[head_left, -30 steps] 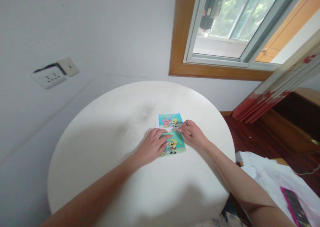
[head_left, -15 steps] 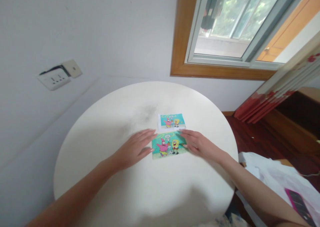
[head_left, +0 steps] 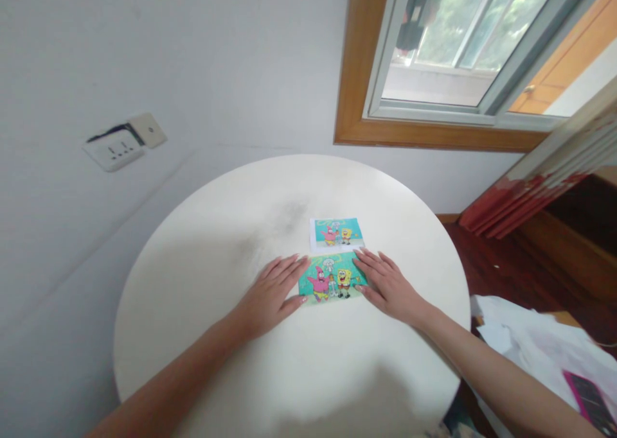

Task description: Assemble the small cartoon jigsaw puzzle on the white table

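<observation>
A wood-framed window (head_left: pixel 448 46) sits in the pale wall (head_left: pixel 241 59) beside a curtain (head_left: pixel 520 194).

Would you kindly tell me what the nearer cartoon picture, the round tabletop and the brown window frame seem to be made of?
Nearer cartoon picture: probably printed card or thin board, lying flat; gloss unclear. Round tabletop: perhaps laminate or paint, from its smooth white sheen. Brown window frame: likely varnished wood, given its warm colour and faint shine.

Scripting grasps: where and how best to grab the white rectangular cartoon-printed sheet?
Probably pinch the sheet by its far edge, from the far side: it lies flat, and its near edge runs close to the teal rectangular cartoon picture between the left hand and right hand.
</observation>
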A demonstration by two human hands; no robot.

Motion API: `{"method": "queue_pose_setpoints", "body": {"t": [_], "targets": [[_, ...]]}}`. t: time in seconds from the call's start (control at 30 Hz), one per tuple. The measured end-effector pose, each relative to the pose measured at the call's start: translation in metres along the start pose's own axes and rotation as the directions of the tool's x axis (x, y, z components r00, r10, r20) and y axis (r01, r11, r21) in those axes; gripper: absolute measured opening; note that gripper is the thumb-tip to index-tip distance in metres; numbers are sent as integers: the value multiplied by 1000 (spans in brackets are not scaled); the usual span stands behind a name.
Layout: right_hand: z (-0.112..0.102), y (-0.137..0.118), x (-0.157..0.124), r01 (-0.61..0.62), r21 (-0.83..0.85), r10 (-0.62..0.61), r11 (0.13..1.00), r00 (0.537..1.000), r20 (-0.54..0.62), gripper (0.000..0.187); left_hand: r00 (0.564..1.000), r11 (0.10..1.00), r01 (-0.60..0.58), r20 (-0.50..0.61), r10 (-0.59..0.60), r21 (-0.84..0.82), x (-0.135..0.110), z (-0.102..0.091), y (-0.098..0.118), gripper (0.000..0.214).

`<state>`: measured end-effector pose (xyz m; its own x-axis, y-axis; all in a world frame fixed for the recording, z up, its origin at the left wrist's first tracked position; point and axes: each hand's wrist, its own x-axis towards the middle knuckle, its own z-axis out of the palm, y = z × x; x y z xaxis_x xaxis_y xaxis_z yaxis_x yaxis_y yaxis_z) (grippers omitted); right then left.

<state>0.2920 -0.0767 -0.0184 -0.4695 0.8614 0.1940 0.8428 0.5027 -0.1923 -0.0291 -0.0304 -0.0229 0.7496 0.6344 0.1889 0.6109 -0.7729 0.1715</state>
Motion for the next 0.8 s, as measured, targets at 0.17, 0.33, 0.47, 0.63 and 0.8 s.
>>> {"method": "queue_pose_setpoints", "body": {"t": [0.17,0.33,0.47,0.63,0.8], "targets": [[0,1,0,-9,14,9,1000,1000,-5,55,999,991,41,-24,-45,-129,2,-5,1,60],[-5,4,-1,-1,131,12,991,996,-86,58,958,893,157,-154,-241,-421,4,-8,-4,50],[-13,-2,-3,-13,259,58,966,985,-165,63,890,824,158,-283,-357,-544,5,-8,-12,47],[-13,-24,-9,-53,243,103,969,974,-200,69,829,851,159,-401,-390,-500,6,-14,-15,40],[-4,-52,-13,-107,154,131,982,978,-160,72,819,865,152,-429,-381,-479,5,-15,-16,36]]}}
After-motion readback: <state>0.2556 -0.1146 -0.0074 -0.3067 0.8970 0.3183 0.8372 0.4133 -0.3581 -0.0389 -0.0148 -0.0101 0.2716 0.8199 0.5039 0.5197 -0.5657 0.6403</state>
